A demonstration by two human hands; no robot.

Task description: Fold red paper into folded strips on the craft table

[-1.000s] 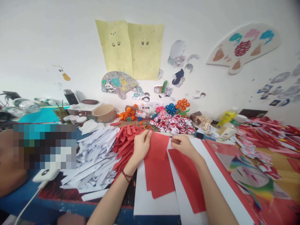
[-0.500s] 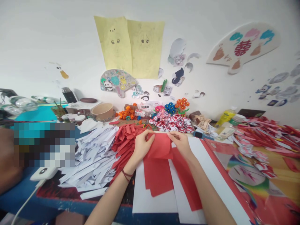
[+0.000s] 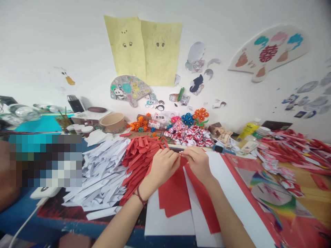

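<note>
My left hand (image 3: 164, 166) and my right hand (image 3: 198, 164) meet above the red sheets, fingertips pinched close together. Between them is a piece of red paper (image 3: 183, 159), mostly hidden by the fingers. Below lie flat red paper sheets (image 3: 174, 194) on white paper (image 3: 169, 225). A long red strip (image 3: 207, 206) rests under my right forearm. Close to my left hand is a heap of folded red paper strips (image 3: 137, 155), with a larger pile of white paper strips (image 3: 100, 175) to its left.
Red-and-white paper flowers (image 3: 191, 136) and orange flowers (image 3: 139, 124) line the back by the wall. A round container (image 3: 112, 122) stands behind the strips. A white power bank (image 3: 46, 191) with a cable lies at left, near another person's arm (image 3: 7, 175). More strips (image 3: 292, 148) fill the right.
Half a second ago the red paper was spread between both hands. Now my hands are closer together, fingers curled in, and the paper is mostly covered.
</note>
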